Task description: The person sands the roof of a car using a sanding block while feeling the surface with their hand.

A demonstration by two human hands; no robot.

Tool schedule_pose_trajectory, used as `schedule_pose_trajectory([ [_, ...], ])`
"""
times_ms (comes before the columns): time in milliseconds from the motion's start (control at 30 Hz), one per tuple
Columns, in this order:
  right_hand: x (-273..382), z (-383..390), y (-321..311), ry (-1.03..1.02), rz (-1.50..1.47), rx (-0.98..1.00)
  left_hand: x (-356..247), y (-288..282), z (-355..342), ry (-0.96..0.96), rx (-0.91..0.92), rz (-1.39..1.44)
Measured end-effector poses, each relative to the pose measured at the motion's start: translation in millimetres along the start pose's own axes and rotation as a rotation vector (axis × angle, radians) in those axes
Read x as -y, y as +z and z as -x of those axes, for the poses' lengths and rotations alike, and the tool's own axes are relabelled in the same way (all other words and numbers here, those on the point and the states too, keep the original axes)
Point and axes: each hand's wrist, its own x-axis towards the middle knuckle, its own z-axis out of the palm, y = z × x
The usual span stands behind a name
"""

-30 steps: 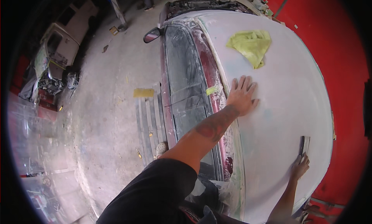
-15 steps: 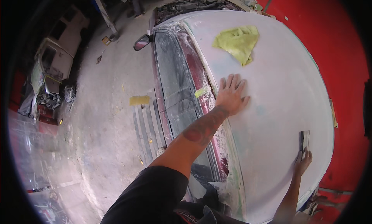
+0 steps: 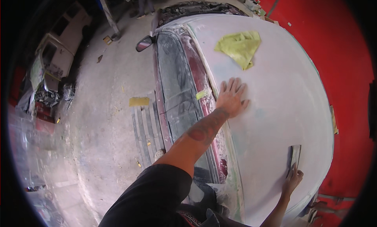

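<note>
My left hand [image 3: 231,98] lies flat on the dusty white car roof [image 3: 271,105], fingers spread, near the roof's left edge. Farther right and nearer to me, my right hand [image 3: 291,180] grips a long, narrow sanding block [image 3: 295,156]. The block rests against the roof, its far end pointing away from me; my fingers cover its near end. Beyond my left hand a crumpled yellow-green cloth [image 3: 238,48] lies on the roof.
Left of the roof are the car's dusty side windows [image 3: 176,77] and a side mirror [image 3: 145,43]. Slatted grey boards [image 3: 145,124] lie on the concrete floor [image 3: 106,121]. A white vehicle [image 3: 63,46] stands far left. A red surface [image 3: 333,42] runs along the right. Someone's legs [image 3: 145,5] show at the back.
My right hand has slid the sanding block left and toward me across the roof. My left hand stays flat in nearly the same place.
</note>
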Motion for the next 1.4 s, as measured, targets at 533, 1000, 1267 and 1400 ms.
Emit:
schedule_pose_trajectory([
  [533, 8.2, 7.7, 0.5, -0.067, -0.157, -0.061, -0.1, -1.6, -1.1, -0.014, -0.008, 0.056],
  [1000, 1.3, 5.0, 8.1, -0.07, -0.048, -0.14, -0.2, -2.8, -2.1, -0.008, -0.002, 0.024],
  [1267, 16.4, 2.6, -20.8, 0.014, -0.282, 0.096, -2.3, -2.8, -3.5, 0.001, 0.038, 0.004],
  [1400, 26.7, 59.3, -23.9, 0.021, -0.294, 0.074, -4.8, -2.1, -3.7, 0.0, 0.044, 0.007],
])
